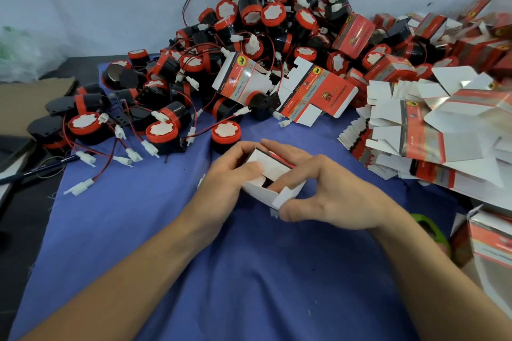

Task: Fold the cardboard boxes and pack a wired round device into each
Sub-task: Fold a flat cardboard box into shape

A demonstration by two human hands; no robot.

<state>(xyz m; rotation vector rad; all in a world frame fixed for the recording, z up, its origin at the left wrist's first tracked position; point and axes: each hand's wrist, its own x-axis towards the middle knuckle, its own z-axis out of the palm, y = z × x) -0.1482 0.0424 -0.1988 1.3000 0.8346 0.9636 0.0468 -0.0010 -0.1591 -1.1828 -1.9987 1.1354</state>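
Observation:
A small cardboard box (273,167), white inside and red outside, sits between both hands on the blue cloth (235,271). My left hand (230,177) grips its left side, with the thumb pressing a white flap over the opening. My right hand (329,191) holds the right side, fingers over the far edge, thumb at the near corner flap. Something dark shows inside the opening. A big heap of round black-and-red devices (249,36) with red wires and white plugs lies behind. One such device (225,133) stands just beyond my hands.
Flat unfolded boxes (415,130) are piled at the right, and two part-open ones (313,94) lean on the heap. Folded boxes (490,238) stand at the right edge. Brown cardboard (30,102) and a pen (41,169) lie at the left.

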